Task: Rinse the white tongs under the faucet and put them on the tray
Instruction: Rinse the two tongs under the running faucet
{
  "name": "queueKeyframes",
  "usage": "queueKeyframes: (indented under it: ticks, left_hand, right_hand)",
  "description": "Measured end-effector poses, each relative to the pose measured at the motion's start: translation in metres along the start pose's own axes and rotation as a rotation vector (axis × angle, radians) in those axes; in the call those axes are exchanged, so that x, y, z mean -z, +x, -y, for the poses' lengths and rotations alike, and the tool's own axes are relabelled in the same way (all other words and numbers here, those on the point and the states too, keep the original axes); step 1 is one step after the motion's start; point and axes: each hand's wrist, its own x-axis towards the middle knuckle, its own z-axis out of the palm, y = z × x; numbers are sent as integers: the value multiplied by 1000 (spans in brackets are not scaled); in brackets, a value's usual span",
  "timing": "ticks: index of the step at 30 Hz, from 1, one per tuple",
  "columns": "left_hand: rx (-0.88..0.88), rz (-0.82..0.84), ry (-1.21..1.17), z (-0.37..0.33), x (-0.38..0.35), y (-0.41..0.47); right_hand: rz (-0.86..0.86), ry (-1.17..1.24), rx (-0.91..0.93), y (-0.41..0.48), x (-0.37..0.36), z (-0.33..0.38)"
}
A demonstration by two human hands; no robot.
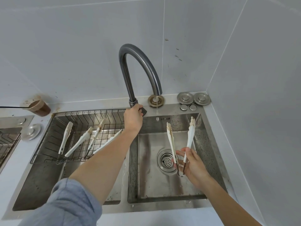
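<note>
My right hand [193, 165] holds a pair of white tongs [189, 136] by their hinged end over the right basin, arms spread apart and pointing away from me, brown stains on the tips. My left hand [133, 119] grips the dark handle at the base of the curved grey faucet [138, 62]. A thin stream of water [157, 106] falls from the spout, landing behind the tongs' tips. The black wire tray [48, 141] sits in the left basin with several white tongs [78, 142] lying in it.
The steel double sink [162, 207] fills the corner, with a drain strainer [167, 160] in the right basin. A stained cup of brown liquid [39, 107] stands on the counter at the left. Round metal caps [193, 98] sit behind the sink. Tiled walls close in behind and on the right.
</note>
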Motion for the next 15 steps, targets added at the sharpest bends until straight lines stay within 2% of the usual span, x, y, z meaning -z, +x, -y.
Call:
queueKeyframes:
  ticks: [15]
  left_hand:
    - [-27, 29, 44, -5, -1, -9]
  right_hand:
    - [4, 6, -4, 5, -1, 6]
